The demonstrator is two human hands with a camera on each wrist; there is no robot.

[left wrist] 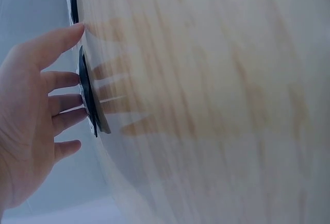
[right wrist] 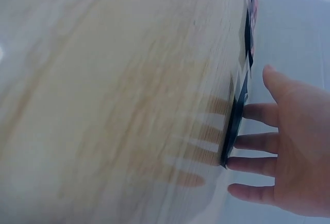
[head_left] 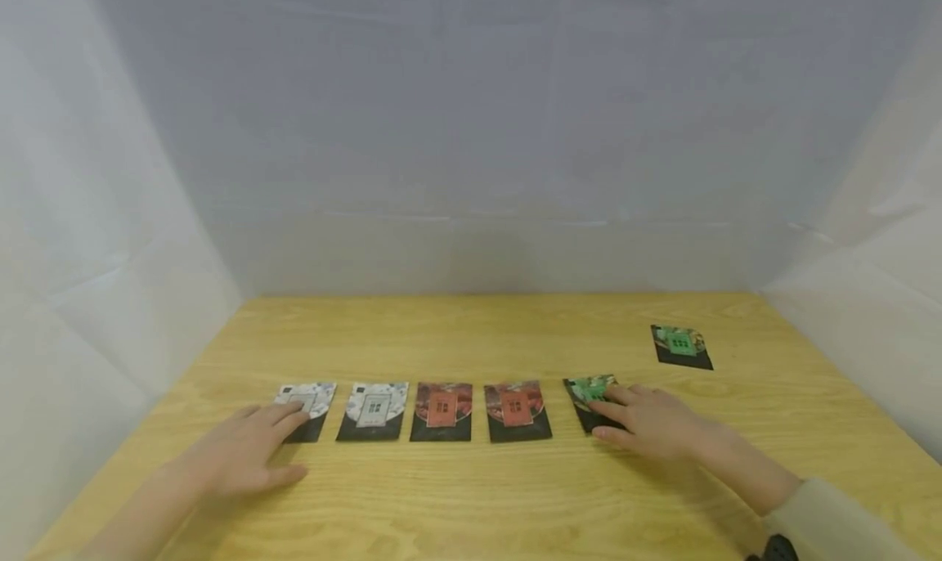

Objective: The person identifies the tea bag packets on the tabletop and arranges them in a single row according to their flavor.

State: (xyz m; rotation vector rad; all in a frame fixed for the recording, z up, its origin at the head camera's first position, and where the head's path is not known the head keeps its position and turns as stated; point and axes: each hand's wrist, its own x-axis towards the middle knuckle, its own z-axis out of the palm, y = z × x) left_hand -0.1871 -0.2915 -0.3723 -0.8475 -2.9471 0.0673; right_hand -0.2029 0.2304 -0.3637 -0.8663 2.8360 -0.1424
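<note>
My left hand (head_left: 246, 451) rests its fingertips on a white-and-black packet (head_left: 315, 397) at the left end of a row on the table. In the left wrist view its fingers (left wrist: 66, 102) are fairly straight against the packet's (left wrist: 88, 92) face. With spread fingers, my right hand (head_left: 651, 422) touches a green-and-black packet (head_left: 589, 388), partly covering it, at the row's right end. The right wrist view has the fingertips (right wrist: 247, 142) against that packet's dark edge (right wrist: 234, 123). Between the hands lie another white packet (head_left: 373, 411) and two red ones, a left (head_left: 441, 411) and a right (head_left: 518, 411).
A second green packet (head_left: 681, 347) lies apart, farther back on the right of the wooden table (head_left: 441, 504). Pale sheeting hangs as a back wall (head_left: 471, 136) and as side walls at the left (head_left: 88, 258) and right (head_left: 876, 283).
</note>
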